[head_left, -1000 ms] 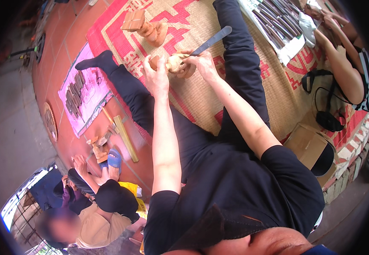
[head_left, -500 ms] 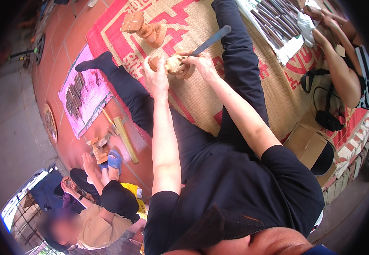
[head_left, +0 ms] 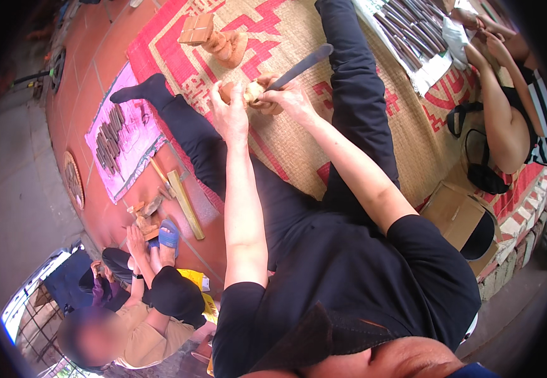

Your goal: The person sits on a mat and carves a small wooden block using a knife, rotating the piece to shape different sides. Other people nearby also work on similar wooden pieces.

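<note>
My left hand (head_left: 230,113) is closed round the left end of a small carved wooden figure (head_left: 253,93), pale in the middle and browner at its ends. My right hand (head_left: 289,101) grips a long, flat grey metal file (head_left: 302,66) whose rounded end sticks out up and to the right. The file's other end lies against the figure, partly hidden by my right fingers. Both hands are over the mat, between my outstretched legs. Beyond them stands a similar wooden carving (head_left: 226,47) with a square, block-like base.
A red and straw woven mat (head_left: 299,151) lies under me. Many dark-handled tools (head_left: 412,31) lie on a white cloth, others on a pink cloth (head_left: 138,132). One person (head_left: 154,315) sits at left beside wood pieces, another (head_left: 500,120) at right. A cardboard box (head_left: 453,211) stands near my right elbow.
The file has shifted down and left across the figure, its free end now lower. My left hand has barely moved. The person at left has moved an arm.
</note>
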A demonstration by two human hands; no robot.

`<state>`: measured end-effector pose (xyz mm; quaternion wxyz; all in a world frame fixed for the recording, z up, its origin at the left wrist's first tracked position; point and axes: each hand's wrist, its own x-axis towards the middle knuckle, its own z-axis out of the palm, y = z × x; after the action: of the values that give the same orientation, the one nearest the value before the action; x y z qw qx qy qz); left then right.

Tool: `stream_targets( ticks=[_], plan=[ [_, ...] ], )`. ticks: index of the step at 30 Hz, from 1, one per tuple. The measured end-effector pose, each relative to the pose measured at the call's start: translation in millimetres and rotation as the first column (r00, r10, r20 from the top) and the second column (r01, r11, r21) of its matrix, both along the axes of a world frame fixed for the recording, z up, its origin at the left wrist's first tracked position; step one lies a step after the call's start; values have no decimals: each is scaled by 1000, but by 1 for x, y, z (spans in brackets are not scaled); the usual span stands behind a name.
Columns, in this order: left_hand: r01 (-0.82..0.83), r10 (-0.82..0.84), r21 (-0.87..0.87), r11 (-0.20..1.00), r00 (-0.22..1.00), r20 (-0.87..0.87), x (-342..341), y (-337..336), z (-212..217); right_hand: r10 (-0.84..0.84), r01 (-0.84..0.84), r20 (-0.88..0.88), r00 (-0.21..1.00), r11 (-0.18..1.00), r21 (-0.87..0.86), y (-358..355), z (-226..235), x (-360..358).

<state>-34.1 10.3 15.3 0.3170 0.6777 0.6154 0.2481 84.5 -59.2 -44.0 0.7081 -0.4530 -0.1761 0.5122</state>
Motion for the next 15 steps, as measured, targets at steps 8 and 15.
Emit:
stream_targets(
  ticks=[8,15],
  plan=[
    [17,-18,22,1000,999,28,-5,4,-5,23,-25,-36,999,998,-56,4,-12,9],
    [-33,34,-30,999,998,45,1,-1,1,30,-30,-54,998,1000,-5,2,-5,-3]
  ],
)
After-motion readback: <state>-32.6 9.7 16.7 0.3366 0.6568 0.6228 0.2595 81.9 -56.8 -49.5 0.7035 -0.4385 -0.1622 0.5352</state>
